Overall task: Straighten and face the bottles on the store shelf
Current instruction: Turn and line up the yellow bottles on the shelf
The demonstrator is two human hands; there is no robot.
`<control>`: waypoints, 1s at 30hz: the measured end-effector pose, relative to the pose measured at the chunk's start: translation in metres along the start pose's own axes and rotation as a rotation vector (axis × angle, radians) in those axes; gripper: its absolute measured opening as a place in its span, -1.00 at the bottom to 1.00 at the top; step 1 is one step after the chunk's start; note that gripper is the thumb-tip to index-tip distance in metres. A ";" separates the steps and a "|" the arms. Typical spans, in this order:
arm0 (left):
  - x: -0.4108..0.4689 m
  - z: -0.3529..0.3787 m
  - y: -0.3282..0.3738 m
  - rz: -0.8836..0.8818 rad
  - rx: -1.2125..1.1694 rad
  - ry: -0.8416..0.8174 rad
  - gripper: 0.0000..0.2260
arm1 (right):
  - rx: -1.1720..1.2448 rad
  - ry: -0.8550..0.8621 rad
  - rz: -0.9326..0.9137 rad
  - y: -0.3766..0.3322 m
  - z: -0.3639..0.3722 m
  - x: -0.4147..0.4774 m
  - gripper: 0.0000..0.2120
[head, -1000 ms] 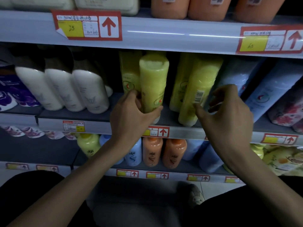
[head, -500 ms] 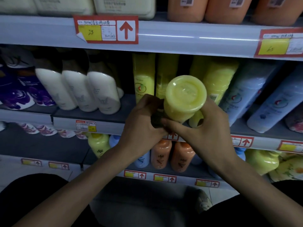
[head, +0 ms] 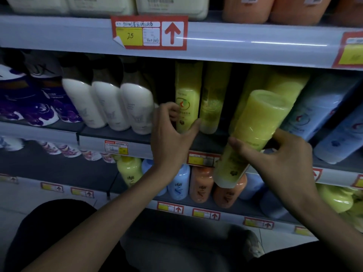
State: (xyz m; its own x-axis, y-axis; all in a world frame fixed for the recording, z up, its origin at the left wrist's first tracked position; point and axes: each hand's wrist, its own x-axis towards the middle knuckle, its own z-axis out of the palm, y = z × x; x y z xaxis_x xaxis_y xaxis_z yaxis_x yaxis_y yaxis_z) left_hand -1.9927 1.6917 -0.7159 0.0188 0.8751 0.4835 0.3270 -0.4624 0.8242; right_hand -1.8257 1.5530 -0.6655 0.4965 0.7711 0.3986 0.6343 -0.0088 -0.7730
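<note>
Dark fabric covers the person's lap [head: 59, 232] at the bottom of the view, and two bare forearms reach up from it toward the shelving. The right hand [head: 282, 163] is the nearer one. Its grip is wrapped round the lower part of a yellow bottle [head: 255, 130], with the thumb on the left face and the fingers behind. That bottle is off the shelf, held in the air in front of the middle shelf [head: 98, 143] edge. It is tilted so that its round flat end leans up and to the right, while its paler end points down over the orange bottles [head: 200, 185] one level below.

The left hand [head: 169, 138] reaches a little further in. Its grip is closed on a yellow-green logo bottle [head: 187, 99] standing upright on the middle shelf, thumb on the bottle's right edge and fingers curled round its left. Just right of it stands a second yellow-green bottle [head: 215, 99], blurred. To the left, three white bottles [head: 110, 108] with dark tops lean, with purple packs [head: 29, 110] beyond them. Pale blue bottles [head: 314, 114] lean at the right. Above, a red price tag [head: 149, 32] with an arrow sits on the upper shelf rail.
</note>
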 end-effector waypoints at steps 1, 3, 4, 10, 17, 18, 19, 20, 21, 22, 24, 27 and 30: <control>0.005 0.002 -0.004 -0.042 0.039 0.015 -0.41 | -0.008 -0.003 -0.011 0.001 0.000 -0.001 -0.65; 0.014 0.007 -0.012 -0.104 0.108 -0.013 -0.27 | -0.032 -0.012 -0.032 0.002 0.001 -0.002 -0.66; 0.017 0.010 -0.014 -0.111 0.135 -0.023 -0.28 | -0.046 -0.020 -0.038 0.003 0.003 -0.002 -0.65; 0.016 0.014 -0.016 -0.114 0.170 0.027 -0.50 | -0.106 -0.063 -0.079 0.008 0.009 -0.004 -0.60; 0.017 -0.006 -0.029 -0.161 0.234 0.055 -0.52 | -0.178 -0.071 -0.123 0.011 0.014 -0.004 -0.50; 0.018 -0.006 -0.029 -0.172 0.238 0.058 -0.52 | -0.183 -0.078 -0.123 0.010 0.015 -0.004 -0.50; 0.019 -0.006 -0.029 -0.179 0.238 0.061 -0.52 | -0.186 -0.085 -0.125 0.011 0.017 -0.005 -0.49; 0.019 -0.006 -0.028 -0.183 0.236 0.065 -0.53 | -0.189 -0.089 -0.128 0.011 0.019 -0.005 -0.48; 0.018 -0.005 -0.026 -0.184 0.237 0.070 -0.53 | -0.193 -0.091 -0.130 0.011 0.020 -0.005 -0.48; 0.017 -0.005 -0.024 -0.182 0.240 0.076 -0.53 | -0.194 -0.091 -0.132 0.011 0.021 -0.005 -0.48; 0.015 -0.004 -0.021 -0.187 0.245 0.085 -0.54 | -0.191 -0.094 -0.132 0.012 0.022 -0.004 -0.47; 0.014 -0.005 -0.021 -0.182 0.244 0.076 -0.54 | -0.189 -0.091 -0.123 0.012 0.021 -0.003 -0.50; 0.015 -0.007 -0.023 -0.179 0.190 0.047 -0.49 | -0.168 -0.092 -0.104 0.013 0.019 -0.002 -0.56</control>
State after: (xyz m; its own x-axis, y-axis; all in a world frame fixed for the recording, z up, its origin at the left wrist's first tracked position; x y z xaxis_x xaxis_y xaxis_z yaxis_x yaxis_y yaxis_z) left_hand -2.0067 1.7148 -0.7257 -0.0981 0.9310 0.3516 0.4928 -0.2615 0.8299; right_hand -1.8300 1.5639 -0.6855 0.3717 0.8283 0.4191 0.7732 -0.0263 -0.6337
